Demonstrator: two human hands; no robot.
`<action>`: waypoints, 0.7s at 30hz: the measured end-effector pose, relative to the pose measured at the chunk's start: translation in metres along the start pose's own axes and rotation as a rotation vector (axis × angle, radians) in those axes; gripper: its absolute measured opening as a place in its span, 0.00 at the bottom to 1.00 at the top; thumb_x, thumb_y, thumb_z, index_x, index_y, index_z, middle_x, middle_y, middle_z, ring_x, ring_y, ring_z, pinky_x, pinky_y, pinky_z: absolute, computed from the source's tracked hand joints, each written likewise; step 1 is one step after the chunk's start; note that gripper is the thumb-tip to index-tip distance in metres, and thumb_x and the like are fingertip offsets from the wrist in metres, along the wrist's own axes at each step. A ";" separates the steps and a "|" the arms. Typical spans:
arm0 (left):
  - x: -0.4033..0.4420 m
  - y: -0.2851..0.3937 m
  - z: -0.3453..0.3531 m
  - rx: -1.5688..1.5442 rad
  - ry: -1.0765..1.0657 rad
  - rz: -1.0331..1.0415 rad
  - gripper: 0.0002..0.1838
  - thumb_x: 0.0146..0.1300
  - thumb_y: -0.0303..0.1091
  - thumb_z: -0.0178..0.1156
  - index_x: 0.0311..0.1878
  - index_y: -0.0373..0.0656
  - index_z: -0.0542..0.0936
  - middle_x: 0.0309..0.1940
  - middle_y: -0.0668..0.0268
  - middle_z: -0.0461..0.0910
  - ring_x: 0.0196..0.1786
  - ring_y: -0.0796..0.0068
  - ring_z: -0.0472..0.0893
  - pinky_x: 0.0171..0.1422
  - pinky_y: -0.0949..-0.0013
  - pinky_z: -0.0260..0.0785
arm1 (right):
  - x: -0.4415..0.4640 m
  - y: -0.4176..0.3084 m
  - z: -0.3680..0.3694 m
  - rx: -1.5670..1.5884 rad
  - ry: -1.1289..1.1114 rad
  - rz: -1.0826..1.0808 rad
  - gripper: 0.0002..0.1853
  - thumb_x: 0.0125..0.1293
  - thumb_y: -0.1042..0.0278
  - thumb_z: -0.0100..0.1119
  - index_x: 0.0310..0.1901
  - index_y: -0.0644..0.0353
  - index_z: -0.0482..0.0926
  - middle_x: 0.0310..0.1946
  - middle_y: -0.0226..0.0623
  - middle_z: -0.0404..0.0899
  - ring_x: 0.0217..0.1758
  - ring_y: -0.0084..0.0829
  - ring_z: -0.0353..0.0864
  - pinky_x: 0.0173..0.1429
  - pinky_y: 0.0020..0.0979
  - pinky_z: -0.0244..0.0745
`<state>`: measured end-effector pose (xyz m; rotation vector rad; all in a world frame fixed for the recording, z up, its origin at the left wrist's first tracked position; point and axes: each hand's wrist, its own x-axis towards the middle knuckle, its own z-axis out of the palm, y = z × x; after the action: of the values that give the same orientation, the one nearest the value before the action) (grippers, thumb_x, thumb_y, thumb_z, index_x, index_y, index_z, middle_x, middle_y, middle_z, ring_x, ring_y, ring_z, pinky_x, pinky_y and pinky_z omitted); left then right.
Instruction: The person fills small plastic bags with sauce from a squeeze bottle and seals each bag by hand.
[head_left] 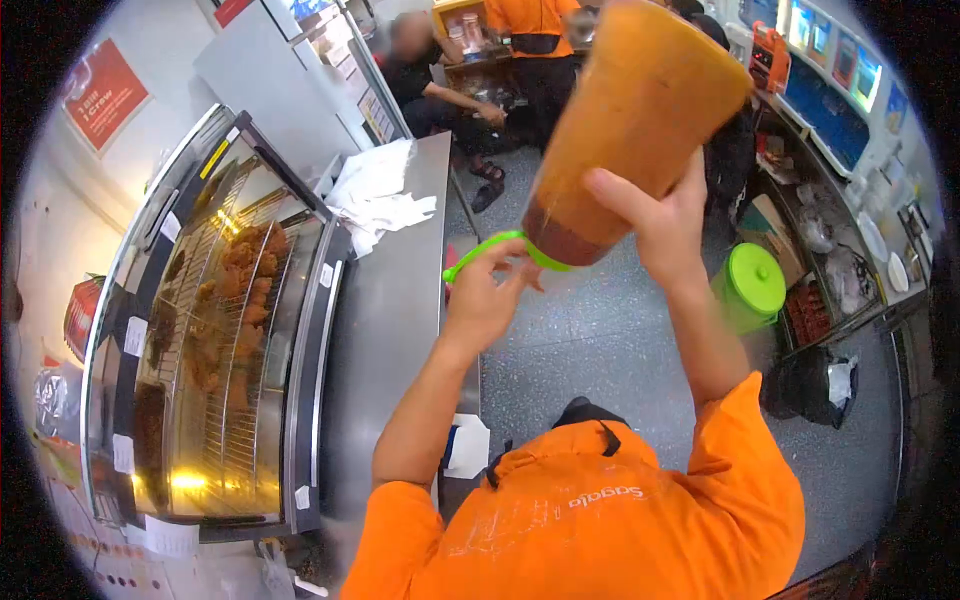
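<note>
A large see-through plastic container (640, 120), coated inside with orange-brown sauce, is tilted with its narrower-looking end down to the left. My right hand (668, 215) is wrapped round its side, the thumb lying across the wall. Darker red-brown sauce (560, 240) has gathered at the low end. There a lime-green lid (488, 245) sits at the container's edge, and my left hand (490, 300) has its fingers curled on it. How far the lid stands off the container I cannot tell, since fingers cover part of it.
Left stands a lit glass display case (215, 330) with fried food on racks, beside a steel counter (385, 330) bearing white cloths (380, 190). A green-lidded bucket (750, 285) is on the floor at right, near loaded shelves (820, 230). Two people (540, 45) (420, 75) are at the back.
</note>
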<state>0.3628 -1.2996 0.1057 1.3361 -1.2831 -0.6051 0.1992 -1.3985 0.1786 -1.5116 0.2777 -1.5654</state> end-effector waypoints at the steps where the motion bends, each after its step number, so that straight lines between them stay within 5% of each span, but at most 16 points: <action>1: 0.004 0.000 -0.001 -0.057 -0.011 -0.073 0.06 0.64 0.26 0.57 0.39 0.33 0.78 0.32 0.61 0.81 0.37 0.73 0.82 0.45 0.71 0.73 | 0.008 0.007 0.004 -0.010 -0.037 -0.014 0.39 0.49 0.69 0.76 0.60 0.63 0.63 0.53 0.41 0.77 0.55 0.32 0.79 0.60 0.34 0.72; 6: 0.003 -0.025 -0.016 0.409 0.138 0.172 0.08 0.60 0.26 0.57 0.42 0.35 0.78 0.39 0.51 0.79 0.42 0.50 0.79 0.50 0.57 0.68 | 0.021 0.032 0.026 -0.044 -0.096 -0.021 0.43 0.45 0.62 0.80 0.60 0.63 0.64 0.52 0.42 0.78 0.55 0.36 0.79 0.61 0.35 0.73; 11: -0.055 -0.092 -0.016 0.318 0.272 0.113 0.07 0.60 0.24 0.55 0.42 0.36 0.76 0.37 0.51 0.79 0.44 0.47 0.77 0.51 0.55 0.67 | -0.027 0.037 0.038 -0.070 -0.104 0.086 0.45 0.43 0.60 0.80 0.61 0.64 0.64 0.54 0.44 0.78 0.57 0.38 0.79 0.61 0.38 0.73; 18: -0.170 -0.104 -0.010 0.334 0.087 0.127 0.07 0.59 0.26 0.60 0.40 0.35 0.75 0.39 0.51 0.78 0.45 0.48 0.77 0.51 0.55 0.66 | -0.157 0.033 0.035 -0.103 0.039 0.209 0.46 0.45 0.61 0.80 0.62 0.67 0.61 0.54 0.48 0.77 0.56 0.39 0.80 0.60 0.38 0.75; 21: -0.225 -0.113 -0.013 0.263 0.000 -0.045 0.07 0.60 0.28 0.59 0.39 0.35 0.76 0.38 0.50 0.79 0.45 0.48 0.78 0.51 0.55 0.68 | -0.214 0.012 0.039 -0.188 0.113 0.404 0.47 0.46 0.61 0.79 0.63 0.68 0.58 0.54 0.49 0.76 0.56 0.39 0.79 0.59 0.38 0.75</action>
<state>0.3500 -1.1160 -0.0675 1.5838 -1.3703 -0.4788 0.2026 -1.2356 0.0345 -1.4015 0.7645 -1.3271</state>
